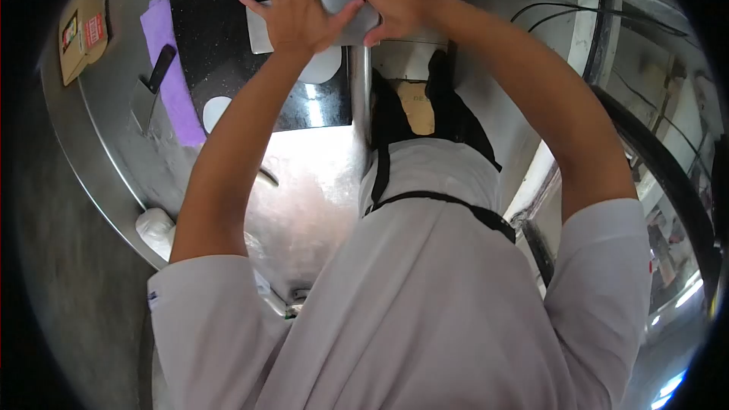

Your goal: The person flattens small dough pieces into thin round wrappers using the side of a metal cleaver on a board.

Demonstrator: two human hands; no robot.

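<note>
My left hand [300, 19] lies with spread fingers across the flat of a broad metal cleaver blade [260, 30] over a black board [220, 38]. At the blade's right end my right hand [402, 9] is closed around it; the handle is hidden in the grip. A thin white disc like a dough wrapper [322, 68] shows partly from under the blade and my left wrist. Another white disc [216, 111] lies at the board's lower left, partly behind my left forearm. What is beneath the blade cannot be seen.
Left of the board lies a folded purple cloth [176, 91], with a second, black-handled cleaver [152, 87] resting partly on it. A cardboard box [85, 26] stands at upper left. A white bundle [156, 229] sits near the metal table's [311, 175] curved edge. A metal rail [362, 99] borders the board.
</note>
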